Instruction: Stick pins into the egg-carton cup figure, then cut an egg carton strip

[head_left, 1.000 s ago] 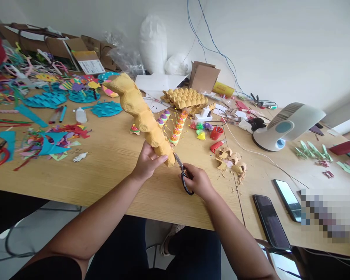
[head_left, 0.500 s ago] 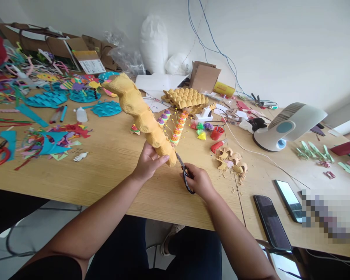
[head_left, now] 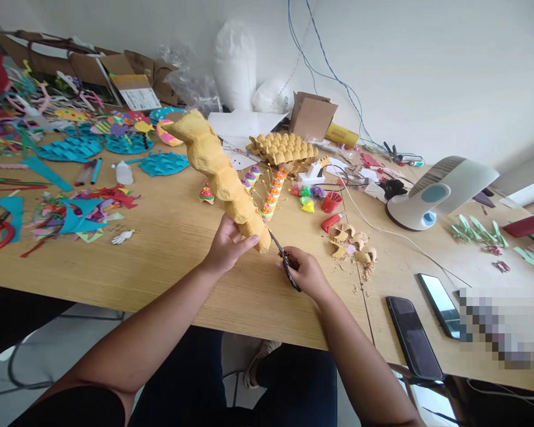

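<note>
A long strip of yellow egg carton [head_left: 220, 178] slants up and away, its near end gripped between the thumb and fingers of my left hand [head_left: 228, 246]. My right hand [head_left: 306, 270] is closed around the handles of black scissors [head_left: 289, 267]. The blades point up and left, their tips at the strip's near right edge; whether they touch it I cannot tell. Behind the strip stand painted egg-carton pieces stuck with pins, among them an orange and white row [head_left: 273, 193]. A small red painted piece [head_left: 206, 193] sits to the left.
Egg-carton scraps [head_left: 353, 242] and crumbs lie to the right, near a red cutter [head_left: 331, 222] and a red cup [head_left: 331, 202]. A white fan [head_left: 440, 193] and a phone [head_left: 415, 338] are farther right. Paper scraps [head_left: 82, 216] and red-handled scissors [head_left: 0, 237] lie left. A yellow egg tray [head_left: 282, 148] rests behind.
The egg-carton strip has tilted slightly, its far end shifting right. The scissors have turned a little in my right hand and their handles look closer together.
</note>
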The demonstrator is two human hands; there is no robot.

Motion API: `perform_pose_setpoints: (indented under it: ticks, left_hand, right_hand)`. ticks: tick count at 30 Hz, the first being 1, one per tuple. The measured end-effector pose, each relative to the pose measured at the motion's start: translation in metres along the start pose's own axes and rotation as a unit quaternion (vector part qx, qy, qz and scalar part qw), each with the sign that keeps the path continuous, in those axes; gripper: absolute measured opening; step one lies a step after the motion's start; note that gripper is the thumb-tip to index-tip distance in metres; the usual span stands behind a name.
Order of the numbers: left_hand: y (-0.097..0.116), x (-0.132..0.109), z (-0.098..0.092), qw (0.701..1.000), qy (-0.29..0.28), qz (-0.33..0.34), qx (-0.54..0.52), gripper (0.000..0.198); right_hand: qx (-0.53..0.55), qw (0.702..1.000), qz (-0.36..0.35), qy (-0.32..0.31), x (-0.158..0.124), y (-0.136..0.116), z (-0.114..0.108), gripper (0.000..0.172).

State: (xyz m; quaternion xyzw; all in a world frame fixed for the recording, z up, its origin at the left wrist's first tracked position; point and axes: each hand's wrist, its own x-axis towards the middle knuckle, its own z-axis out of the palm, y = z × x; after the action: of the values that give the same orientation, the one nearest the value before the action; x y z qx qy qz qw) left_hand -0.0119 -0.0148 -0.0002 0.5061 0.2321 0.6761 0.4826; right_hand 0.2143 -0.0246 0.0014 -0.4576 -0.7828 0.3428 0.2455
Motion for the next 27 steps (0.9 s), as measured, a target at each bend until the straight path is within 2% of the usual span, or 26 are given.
perform_pose_setpoints:
  ticks: [17,27]
  left_hand:
    - [-0.0041,-0.0037,-0.0005,0.999,-0.023,-0.023,-0.008,0.056]
    - [-0.0066,-0.0021,-0.0025,0.999,-0.023,-0.028,-0.015,0.061]
  right_hand:
    - [0.012,1.000,0.000,0.021,0.0031,0.0073,0.0063,0.036]
    - [0.029,0.999,-0.016,0.013,0.0010,0.0042,0.0010,0.024]
